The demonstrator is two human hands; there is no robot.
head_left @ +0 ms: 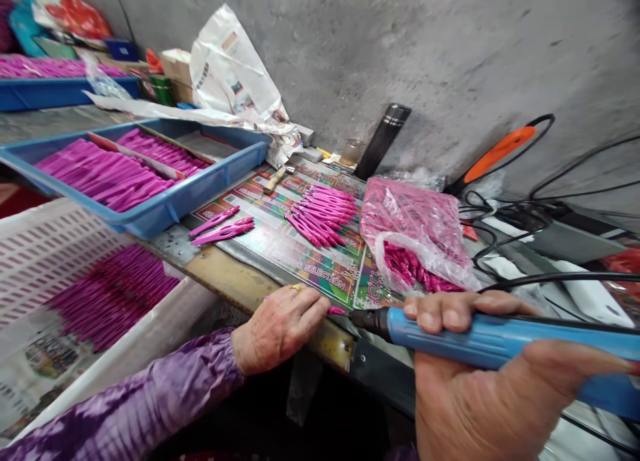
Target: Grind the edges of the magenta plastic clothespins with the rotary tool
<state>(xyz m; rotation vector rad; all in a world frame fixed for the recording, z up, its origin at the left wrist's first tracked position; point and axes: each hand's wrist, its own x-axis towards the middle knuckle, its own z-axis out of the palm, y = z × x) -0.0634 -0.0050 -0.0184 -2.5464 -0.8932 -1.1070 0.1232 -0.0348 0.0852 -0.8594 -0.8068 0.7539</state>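
The right hand (480, 397) is wrapped around a blue handheld tool (465, 339), whose rear runs out of view. The left hand (285, 324) is curled, pinching a slim pink piece (337, 310) at the near edge of the surface (235, 274). Its fingers hide most of the piece; one end pokes out just beside the tool's black nose, contact hard to make out. Beyond the left hand lies a bunch of pink pens (325, 215).
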